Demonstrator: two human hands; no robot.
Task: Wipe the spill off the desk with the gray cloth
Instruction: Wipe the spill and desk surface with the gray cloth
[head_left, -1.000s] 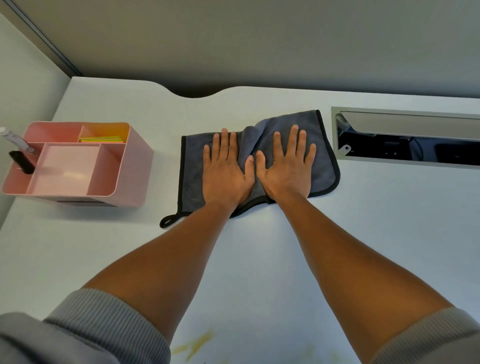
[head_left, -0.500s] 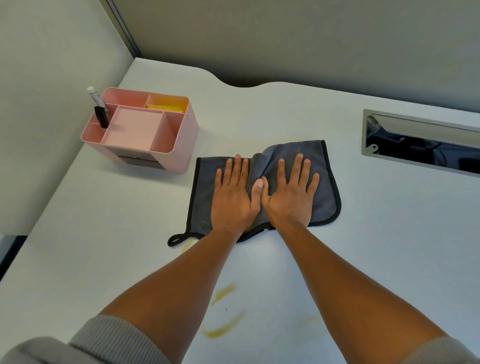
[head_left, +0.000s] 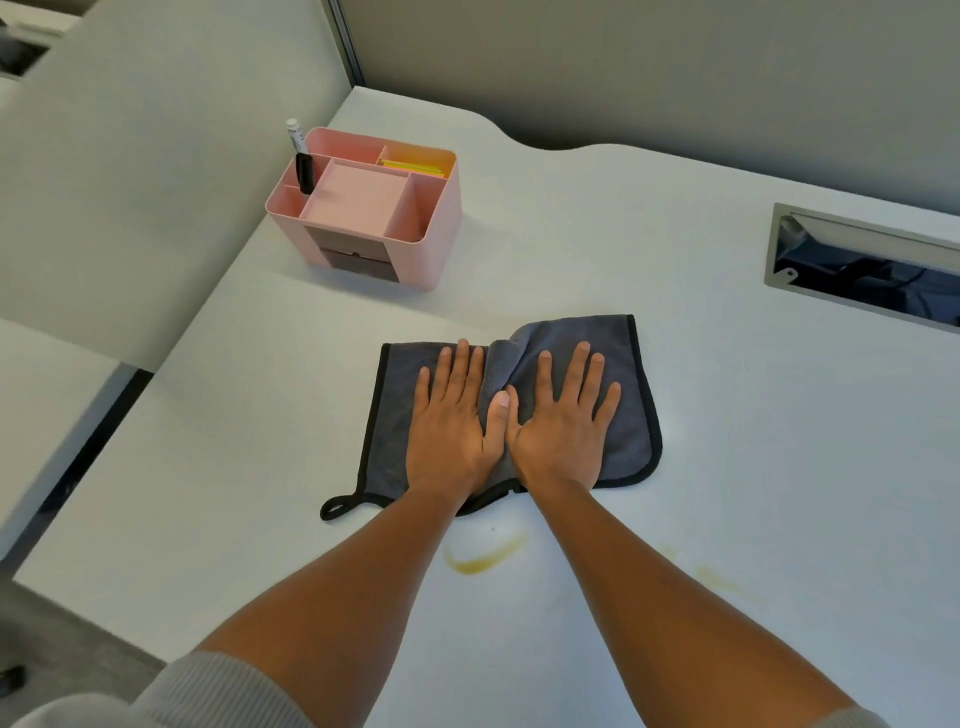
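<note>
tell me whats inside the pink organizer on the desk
In the pink organizer, a marker stands in the back-left compartment and yellow sheets lie in the back-right one. The middle tray looks bare. The compartment floors are hidden by the walls.

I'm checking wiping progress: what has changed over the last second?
Both hands, left hand and right hand, pulled the gray cloth toward the person, nearer the yellow spill. They stay flat on it; the pink organizer hasn't moved.
</note>
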